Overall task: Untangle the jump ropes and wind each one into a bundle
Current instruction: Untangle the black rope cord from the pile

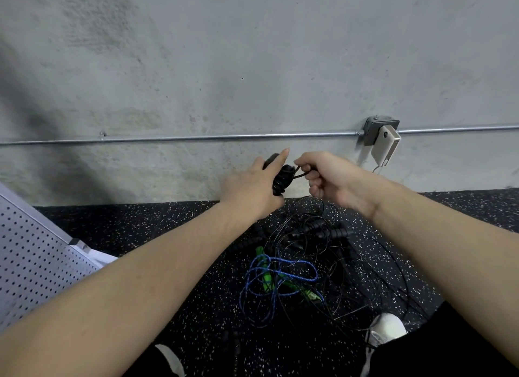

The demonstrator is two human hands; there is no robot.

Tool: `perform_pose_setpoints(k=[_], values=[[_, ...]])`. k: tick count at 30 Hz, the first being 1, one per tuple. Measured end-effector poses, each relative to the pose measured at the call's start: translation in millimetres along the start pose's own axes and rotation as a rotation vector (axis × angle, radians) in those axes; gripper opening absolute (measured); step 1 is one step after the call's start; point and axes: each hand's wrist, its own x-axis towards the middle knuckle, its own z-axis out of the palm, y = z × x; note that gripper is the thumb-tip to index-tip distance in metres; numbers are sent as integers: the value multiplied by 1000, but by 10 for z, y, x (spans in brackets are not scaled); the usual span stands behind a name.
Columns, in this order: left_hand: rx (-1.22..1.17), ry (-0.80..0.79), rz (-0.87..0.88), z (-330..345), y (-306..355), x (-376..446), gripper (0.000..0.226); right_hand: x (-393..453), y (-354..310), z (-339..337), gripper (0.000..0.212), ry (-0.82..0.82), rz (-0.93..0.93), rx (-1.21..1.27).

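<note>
My left hand (254, 189) is raised in front of the wall and grips the black ribbed handles (282, 180) of a jump rope. My right hand (327, 177) pinches that rope's thin black cord (300, 176) just beside the handles. Below, on the speckled floor, lies a tangled heap of thin black cords (351, 267) with more black ribbed handles (328, 230). A blue braided rope (280, 270) with green handles (266, 277) is mixed into the heap's near left side.
A perforated metal bench (36, 261) stands at the left. A metal conduit (196, 137) runs along the concrete wall to an outlet box with a white charger (384, 143). My white shoes (386, 330) flank the heap on the black speckled floor (168, 230).
</note>
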Motion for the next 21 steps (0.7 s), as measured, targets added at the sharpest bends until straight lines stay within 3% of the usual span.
perform_pose_setpoints(k=[3,5,11,16,21], values=[[-317,-115,-37,-15,-46,26,95,-7,-10,50,29,30,-52,19],[-603,-105,-25,9,-63,28,95,-23,-29,36,28,11,-94,67],[-1273,-214,-276,36,-55,-8,85,-102,-93,53,31,-253,-85,237],[-1541,-315,-307,-76,-175,-148,77,-195,-48,127,31,-193,-88,280],[-1636,-377,-344,-229,-240,-541,30,-253,140,48,17,-82,-73,-33]])
